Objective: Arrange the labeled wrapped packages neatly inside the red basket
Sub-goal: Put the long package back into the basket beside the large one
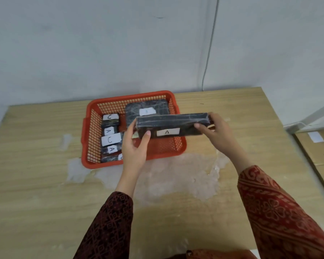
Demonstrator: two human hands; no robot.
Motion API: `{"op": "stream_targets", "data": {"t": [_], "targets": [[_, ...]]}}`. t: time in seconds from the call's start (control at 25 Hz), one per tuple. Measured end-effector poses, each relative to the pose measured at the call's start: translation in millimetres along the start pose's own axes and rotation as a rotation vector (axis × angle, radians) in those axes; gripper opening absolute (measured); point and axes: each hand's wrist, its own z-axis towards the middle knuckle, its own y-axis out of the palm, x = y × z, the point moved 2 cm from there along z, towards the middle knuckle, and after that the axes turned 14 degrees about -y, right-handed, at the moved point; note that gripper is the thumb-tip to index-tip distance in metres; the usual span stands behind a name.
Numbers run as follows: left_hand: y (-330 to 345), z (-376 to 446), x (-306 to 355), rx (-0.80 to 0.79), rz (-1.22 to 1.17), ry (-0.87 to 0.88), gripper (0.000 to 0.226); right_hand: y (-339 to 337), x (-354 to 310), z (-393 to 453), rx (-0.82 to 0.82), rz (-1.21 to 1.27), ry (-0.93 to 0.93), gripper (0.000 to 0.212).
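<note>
Hands hold a long black plastic-wrapped package [171,125] above the red mesh plastic basket [131,98].
Left hand [137,144] and right hand [216,128] each pinch one end, forearms angled inward.

A light wood-grain bench [45,184] fills the lower frame, with pale worn patches [176,180] at its centre. Behind it stands a grey wall [101,43]; a thin cable [210,43] runs down it at upper right. Flat cardboard [318,157] lies at the right edge.
</note>
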Motion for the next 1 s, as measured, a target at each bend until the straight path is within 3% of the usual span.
{"op": "stream_targets", "data": {"t": [0.12, 0.28, 0.36, 0.48, 0.68, 0.88, 1.0], "targets": [[-24.3, 14.7, -12.0, 0.008, -0.012, -0.062, 0.045, 37.4, -12.4, 11.8, 0.027, 0.175, 0.109, 0.025], [-39.8, 35.2, -28.1, 0.018, 0.016, -0.174, 0.042, 67.2, -17.6, 18.7, 0.019, 0.222, 0.233, 0.040], [-41.7, 44.0, -37.3, 0.069, 0.047, -0.235, 0.038, 74.3, -19.4, 15.2, 0.049, 0.139, 0.269, 0.054], [-38.4, 58.5, -42.5, 0.092, 0.106, -0.292, 0.033, 90.0, -28.3, 8.1, 0.050, -0.073, 0.180, 0.049], [-47.9, 73.9, -45.2, 0.150, 0.254, -0.298, 0.028, 126.6, -39.3, -10.6, -0.159, -0.265, 0.095, 0.067], [-39.6, 66.0, -52.6, 0.090, 0.500, -0.210, 0.041, 130.8, -34.8, -19.8, -0.193, -0.334, 0.059, 0.044], [-36.9, 67.7, -54.1, 0.085, 0.560, -0.141, 0.036, 135.5, -33.8, -21.0, -0.282, -0.447, 0.079, 0.045]]}}
